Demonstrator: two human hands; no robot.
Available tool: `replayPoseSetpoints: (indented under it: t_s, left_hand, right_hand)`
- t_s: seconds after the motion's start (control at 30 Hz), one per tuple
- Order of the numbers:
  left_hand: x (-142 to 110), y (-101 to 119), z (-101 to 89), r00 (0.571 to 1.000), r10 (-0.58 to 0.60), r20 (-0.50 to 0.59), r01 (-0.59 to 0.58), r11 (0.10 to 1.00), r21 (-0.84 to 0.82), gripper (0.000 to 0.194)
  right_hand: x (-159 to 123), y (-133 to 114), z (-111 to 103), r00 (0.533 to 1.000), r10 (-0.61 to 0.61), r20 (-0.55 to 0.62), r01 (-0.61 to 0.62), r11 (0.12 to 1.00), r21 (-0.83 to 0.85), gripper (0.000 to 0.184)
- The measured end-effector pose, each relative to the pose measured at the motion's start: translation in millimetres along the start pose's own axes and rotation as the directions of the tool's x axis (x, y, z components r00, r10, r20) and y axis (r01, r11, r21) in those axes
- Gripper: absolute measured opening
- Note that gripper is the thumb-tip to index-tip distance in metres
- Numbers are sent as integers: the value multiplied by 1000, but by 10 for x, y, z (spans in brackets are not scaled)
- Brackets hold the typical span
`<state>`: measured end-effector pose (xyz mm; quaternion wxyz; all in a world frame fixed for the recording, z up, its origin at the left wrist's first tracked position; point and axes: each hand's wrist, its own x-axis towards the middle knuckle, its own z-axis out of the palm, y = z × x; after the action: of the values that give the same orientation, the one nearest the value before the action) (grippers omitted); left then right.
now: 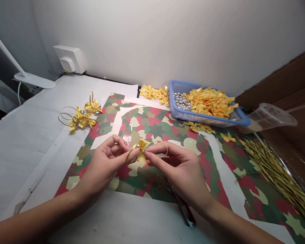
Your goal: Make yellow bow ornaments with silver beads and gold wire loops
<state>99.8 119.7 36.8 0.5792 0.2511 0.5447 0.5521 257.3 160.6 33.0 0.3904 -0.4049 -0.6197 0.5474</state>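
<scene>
Over the middle of the table, my left hand [104, 159] pinches a gold wire ring [129, 158] between thumb and fingers. A yellow ribbon bow [142, 144] sits on the ring, with a small silver ball beside it. From the other side my right hand [179, 164] is closed on a thin gold wire [165, 147] that loops out by the bow. The fingertips of both hands nearly meet at the bow. Partly beneath my right hand lies a dark-handled tool [184, 210], its upper end hidden.
Several bow-trimmed rings [80, 118] lie at left. A blue basket [208, 119] holds yellow bows and silver bells or balls. More bows [155, 94] lie beside it. Gold wire stems [274, 169] and a clear plastic cup [265, 118] are at right. Patterned paper [152, 184] covers the table.
</scene>
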Motion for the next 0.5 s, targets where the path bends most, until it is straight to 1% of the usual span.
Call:
replayPoseSetpoints:
  t_s: [0.13, 0.23, 0.4, 0.5]
  left_hand:
    - [-19, 20, 34, 999, 0, -35, 0, 1000, -10, 43]
    - [-19, 25, 33, 999, -6, -32, 6, 1000, 1, 44]
    - [13, -4, -21, 1000, -1, 11, 1, 999, 34, 44]
    - [12, -8, -20, 1000, -1, 2, 1, 999, 43, 44]
  right_hand:
    - [-7, 8, -11, 1000, -20, -3, 20, 999, -25, 9]
    - [-14, 15, -22, 1000, -30, 3, 30, 998, -62, 9]
    - [-17, 15, -31, 999, -52, 10, 53, 993, -108, 10]
    - [-12, 7, -31, 998, -54, 14, 55, 993, -109, 9]
